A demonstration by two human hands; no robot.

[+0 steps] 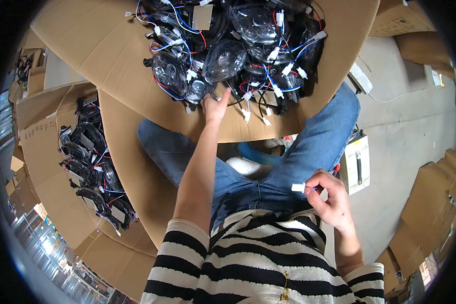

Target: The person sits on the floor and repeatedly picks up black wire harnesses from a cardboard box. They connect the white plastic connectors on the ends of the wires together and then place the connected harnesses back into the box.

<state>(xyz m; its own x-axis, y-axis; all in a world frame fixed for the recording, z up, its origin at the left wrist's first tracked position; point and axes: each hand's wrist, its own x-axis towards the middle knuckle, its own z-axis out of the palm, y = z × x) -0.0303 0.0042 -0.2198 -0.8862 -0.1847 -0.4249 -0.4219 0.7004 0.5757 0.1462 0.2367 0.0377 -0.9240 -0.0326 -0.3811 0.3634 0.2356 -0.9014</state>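
Observation:
My left hand (215,107) reaches to the near edge of a pile of black lamp units with clear lenses, thumb stretched apart from the fingers. Nearest to it is a clear-lensed lamp (199,89); the fingertips are partly hidden there, and I see no firm hold. Another lamp (224,61) lies just beyond. My right hand (330,198), above my right thigh, is closed in a pinch on a small white plug connector (298,187). A short bit of blue wire shows at the fingers.
The pile sits in a large open cardboard box (101,45) against my knees. White plugs (246,115) on coloured wires hang over its near side. To the left, a second carton holds more lamps (93,162). A pale metal case (358,164) and a white power strip (361,78) stand right.

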